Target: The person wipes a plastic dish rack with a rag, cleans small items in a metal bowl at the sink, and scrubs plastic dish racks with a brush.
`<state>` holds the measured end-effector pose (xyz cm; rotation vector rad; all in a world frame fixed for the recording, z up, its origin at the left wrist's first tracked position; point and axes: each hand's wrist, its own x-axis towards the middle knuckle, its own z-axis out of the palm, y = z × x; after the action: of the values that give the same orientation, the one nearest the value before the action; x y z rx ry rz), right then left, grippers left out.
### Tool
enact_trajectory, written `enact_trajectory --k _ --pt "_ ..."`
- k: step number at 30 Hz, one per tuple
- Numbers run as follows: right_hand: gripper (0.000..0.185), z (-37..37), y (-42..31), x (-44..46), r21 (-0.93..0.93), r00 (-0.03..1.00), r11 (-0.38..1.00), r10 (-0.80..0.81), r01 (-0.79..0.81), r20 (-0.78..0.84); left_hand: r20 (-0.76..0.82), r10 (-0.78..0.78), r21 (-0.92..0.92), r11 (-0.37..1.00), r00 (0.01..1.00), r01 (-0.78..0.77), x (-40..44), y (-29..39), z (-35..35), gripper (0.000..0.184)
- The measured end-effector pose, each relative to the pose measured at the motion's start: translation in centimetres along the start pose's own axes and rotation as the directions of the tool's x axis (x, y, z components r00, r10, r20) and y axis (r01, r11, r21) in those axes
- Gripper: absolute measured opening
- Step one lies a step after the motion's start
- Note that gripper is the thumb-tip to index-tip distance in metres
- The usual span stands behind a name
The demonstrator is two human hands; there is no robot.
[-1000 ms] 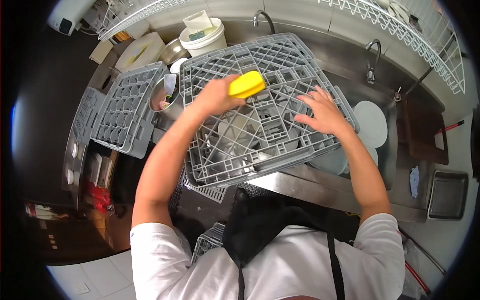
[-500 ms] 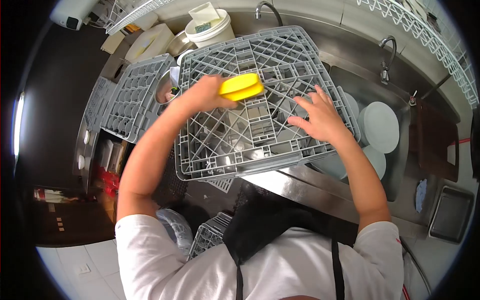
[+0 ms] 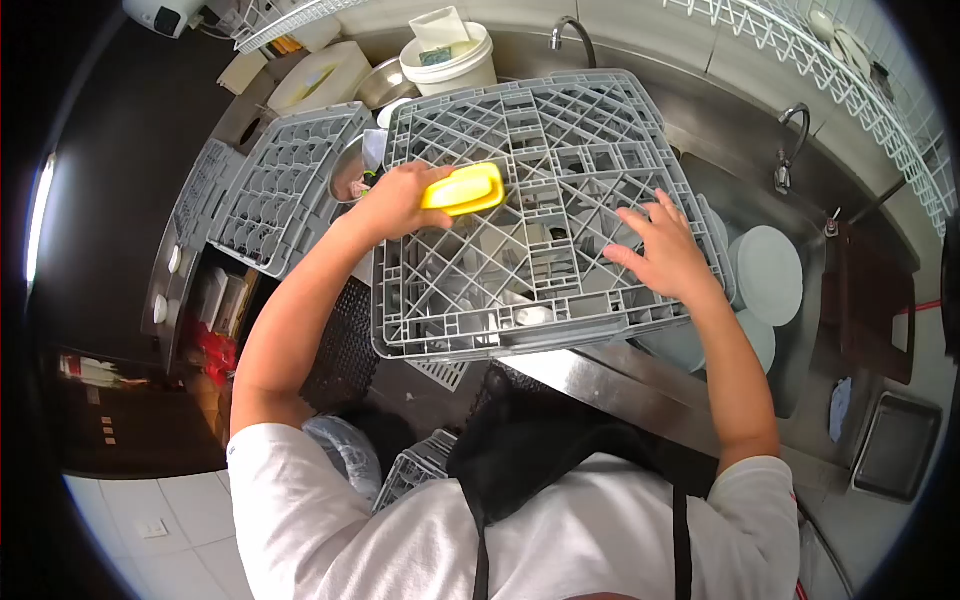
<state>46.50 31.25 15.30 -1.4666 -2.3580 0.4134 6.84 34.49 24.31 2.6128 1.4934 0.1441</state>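
Note:
A large grey plastic dish rack [image 3: 540,345] lies across the sink edge, its lattice facing up. My left hand [image 3: 405,203] is closed around a yellow scrub brush [image 3: 465,189] over the left part of the lattice. The underside of the brush is hidden. On the right side of the rack, my right hand [image 3: 664,248] has its fingers spread and holds nothing; its fingertips are at or just above the lattice. Dishes show dimly through the gaps.
White plates [image 3: 767,275] lie in the steel sink at right, under a tap [image 3: 785,172]. A second grey rack [image 3: 285,190] leans at left. Behind stand a white bucket [image 3: 450,75] and a metal bowl [image 3: 385,85]. A wire shelf [image 3: 830,80] hangs upper right.
My left hand has moved the yellow brush slightly left across the lattice and tilted it. My right hand stays spread over the right side. The whole view has shifted a little.

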Motion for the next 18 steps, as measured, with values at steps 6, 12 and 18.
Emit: enact_trajectory --k 6,12,18 --pt "0.064 0.0 -0.5 0.1 -0.015 1.0 1.0 0.005 -0.006 -0.026 -0.424 -0.388 -0.299 0.913 0.818 0.278 -6.4 -1.3 -0.2 0.061" --pt "0.063 -0.2 -1.1 0.2 0.014 0.999 1.0 0.001 -0.001 -0.035 -0.297 -0.728 -0.917 0.399 0.618 0.028 -10.9 -1.8 4.6 0.04" --pt "0.064 0.2 -1.0 0.4 0.004 0.999 1.0 0.009 -0.009 -0.04 -0.199 -0.833 -0.976 0.119 0.517 -0.185 -12.9 -2.2 7.5 0.032"
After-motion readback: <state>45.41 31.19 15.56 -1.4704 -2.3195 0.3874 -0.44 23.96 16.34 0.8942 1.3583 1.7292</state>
